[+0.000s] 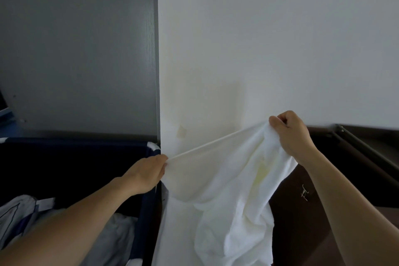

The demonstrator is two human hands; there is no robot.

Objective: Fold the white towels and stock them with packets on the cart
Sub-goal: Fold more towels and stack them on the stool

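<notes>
The white towel point(226, 190) is soft, light and floppy, so I hold it by its top edge. My left hand point(144, 174) pinches 1 corner. My right hand point(291, 134) grips the other, bunched up. The edge is pulled tight between my 2 hands, and the rest hangs below.

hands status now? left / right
Left hand: closed, pinching one end of the white towel's top edge.
Right hand: closed, gripping the bunched other end of the towel, held higher.
</notes>
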